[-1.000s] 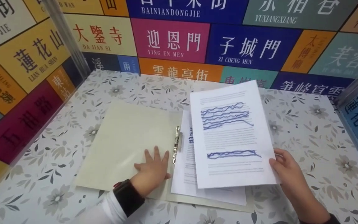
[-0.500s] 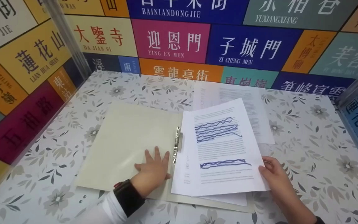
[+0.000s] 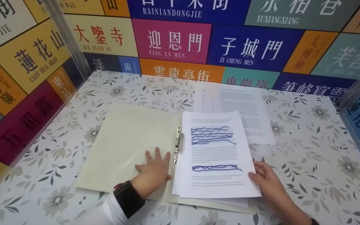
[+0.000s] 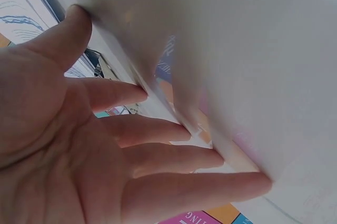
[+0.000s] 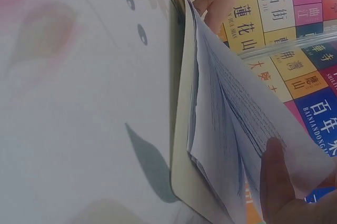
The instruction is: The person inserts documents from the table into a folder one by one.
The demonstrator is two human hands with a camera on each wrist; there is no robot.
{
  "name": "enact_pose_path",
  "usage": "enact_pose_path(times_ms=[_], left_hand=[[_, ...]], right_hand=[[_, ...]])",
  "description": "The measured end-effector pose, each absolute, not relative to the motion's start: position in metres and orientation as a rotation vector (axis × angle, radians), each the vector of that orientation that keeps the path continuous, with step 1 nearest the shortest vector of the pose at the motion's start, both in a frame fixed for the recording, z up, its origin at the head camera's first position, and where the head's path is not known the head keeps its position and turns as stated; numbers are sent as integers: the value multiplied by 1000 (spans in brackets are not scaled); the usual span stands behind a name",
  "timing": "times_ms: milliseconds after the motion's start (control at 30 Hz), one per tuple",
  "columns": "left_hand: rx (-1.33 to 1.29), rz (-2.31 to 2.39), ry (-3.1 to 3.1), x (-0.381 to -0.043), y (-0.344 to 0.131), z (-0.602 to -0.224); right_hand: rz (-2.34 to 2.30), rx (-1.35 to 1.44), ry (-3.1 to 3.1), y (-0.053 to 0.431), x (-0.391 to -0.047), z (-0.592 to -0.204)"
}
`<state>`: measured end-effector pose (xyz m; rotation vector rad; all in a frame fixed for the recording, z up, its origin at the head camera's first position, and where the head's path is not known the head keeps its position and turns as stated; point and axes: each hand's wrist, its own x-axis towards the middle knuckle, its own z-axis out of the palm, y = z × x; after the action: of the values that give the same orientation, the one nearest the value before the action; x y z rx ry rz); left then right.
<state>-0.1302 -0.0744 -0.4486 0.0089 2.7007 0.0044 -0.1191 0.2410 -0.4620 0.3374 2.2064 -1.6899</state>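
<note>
A cream folder (image 3: 130,134) lies opened on the table, with a metal clip (image 3: 177,145) along its spine. My left hand (image 3: 153,172) rests on the folder's left cover with fingers spread; in the left wrist view its fingertips press the smooth cover (image 4: 253,77). My right hand (image 3: 266,178) pinches the right edge of a printed sheet (image 3: 214,156) marked with blue scribbled lines. That sheet overlaps the papers on the folder's right side, slightly askew to them. In the right wrist view the thumb (image 5: 276,171) lies on the printed face, and the page rises above the stack.
Another printed sheet (image 3: 255,118) lies behind the folder, partly covered by the held one. The tabletop (image 3: 308,150) has a grey floral pattern. Colourful panels with Chinese lettering (image 3: 170,40) wall the back and both sides.
My right hand has brought the scribbled sheet left and down toward the folder's stack, uncovering the sheet behind. The left hand has stayed put.
</note>
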Motion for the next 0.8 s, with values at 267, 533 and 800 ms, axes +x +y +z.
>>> enact_pose_path(times_ms=[267,533,800], left_hand=[[-5,6,2686,-131,-75,-450],[-6,21,2682,-131,-74,-447],[9,15,2684,-130,-74,-446]], right_hand=[[-1613,151,2125,239,-114,-467],[-1547,90,2157,239,-115,-470],[-1478,112,2241,236,-115,-470]])
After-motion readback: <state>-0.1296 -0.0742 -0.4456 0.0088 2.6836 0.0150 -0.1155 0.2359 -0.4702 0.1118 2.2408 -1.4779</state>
